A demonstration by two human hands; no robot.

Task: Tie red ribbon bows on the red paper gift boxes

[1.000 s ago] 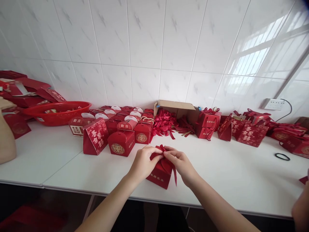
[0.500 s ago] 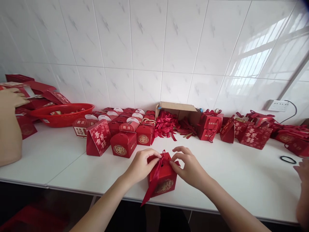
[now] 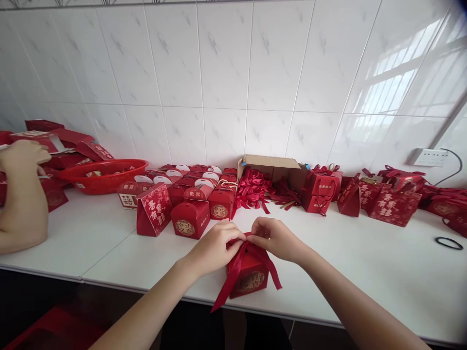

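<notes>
Black ring [image 3: 451, 248] on white table [image 3: 386, 277] at right, white socket strip [image 3: 429, 157], dark cable [image 3: 461, 165], marbled wall tiles [image 3: 222, 63]

- On the table [image 3: 365, 277], beneath the left hand [image 3: 215, 247] and right hand [image 3: 279, 239]: a gift box [image 3: 251, 283].
- Atop it, at both hands' fingertips: a ribbon [image 3: 231, 278], tails falling left and right.
- Beyond the left hand: handled boxes [image 3: 192, 219] in rows, a triangular box [image 3: 155, 210] at their left front.
- Farther left: a basin [image 3: 98, 186], then a co-worker's arm [image 3: 27, 199].
- Beyond both hands: a carton [image 3: 270, 161], a ribbon bundle [image 3: 253, 187] at its mouth.
- Beyond the right hand: ribbon-tied boxes [image 3: 321, 189].
- Far right: a ring [image 3: 443, 238].
</notes>
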